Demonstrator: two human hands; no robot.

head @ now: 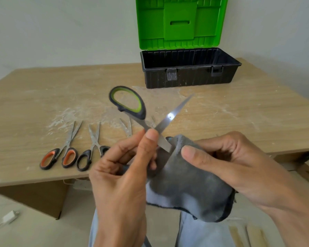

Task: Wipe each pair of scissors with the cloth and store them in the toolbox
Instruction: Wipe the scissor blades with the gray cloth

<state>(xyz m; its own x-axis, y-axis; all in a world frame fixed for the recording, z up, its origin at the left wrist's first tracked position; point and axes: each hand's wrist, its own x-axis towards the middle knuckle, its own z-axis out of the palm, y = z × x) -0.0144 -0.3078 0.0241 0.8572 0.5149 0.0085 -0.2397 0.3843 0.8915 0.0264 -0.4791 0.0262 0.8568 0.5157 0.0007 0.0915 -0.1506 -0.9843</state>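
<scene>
One pair of green-handled scissors [132, 106] is held in the air above the near edge of the worktop [43, 104], with the blades spread into a cross. It is pinched at the crossing of the blades by the grip of the left hand [121, 168], between thumb and forefinger. One green-lined handle loop is raised up and to the left; the other handle is hidden behind the hand. One blade is pointed up and to the right, and the tip of the other is buried in a fold of the grey cloth [189, 189]. The cloth is held by the grip of the right hand [230, 163], with the thumb pressed on top and the fingers curled beneath; its lower part is left hanging over the lap. On the worktop, to the left, one pair of orange-handled scissors [61, 154] and one pair of black-handled scissors [91, 150] are laid side by side, blades pointed away. The blades of a further pair [127, 128] are seen just beyond the left hand, the handles being covered. The toolbox [189, 75], black, is set at the far side of the worktop, well apart from the scissors, with its green lid [181, 22] stood upright. The worktop surface is marked with pale dusty smears. A small white plug [9, 217] is seen on the floor at lower left.
</scene>
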